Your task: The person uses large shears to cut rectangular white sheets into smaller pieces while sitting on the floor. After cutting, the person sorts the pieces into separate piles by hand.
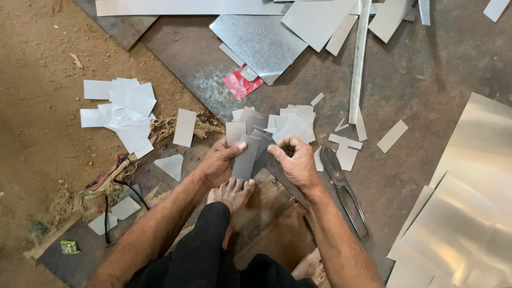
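i see my left hand (217,162) and right hand (295,159) both closed on a small fanned stack of grey sheet-metal rectangles (250,152), held just above my bare foot (233,193) over the dark floor plate (426,74). the left thumb and fingers pinch the stack's left edge; the right fingertips curl over its right edge. i judge these pieces light, thin and stiff, springy rather than soft, slick face to face so they slide and fan, and sharp along the cut edges. i'd grip them on the flat faces near a long edge, not press into corners.

tin snips (346,192) lie just right of my right hand, more cut rectangles (290,125) lie beyond the stack, and another heap of pieces (122,109) sits well apart on the dirt to the left.

i can't count the pieces in the stack, since they overlap. the big shiny sheets (469,213) at right are cut off by the frame, and my second foot is mostly hidden behind my right forearm.
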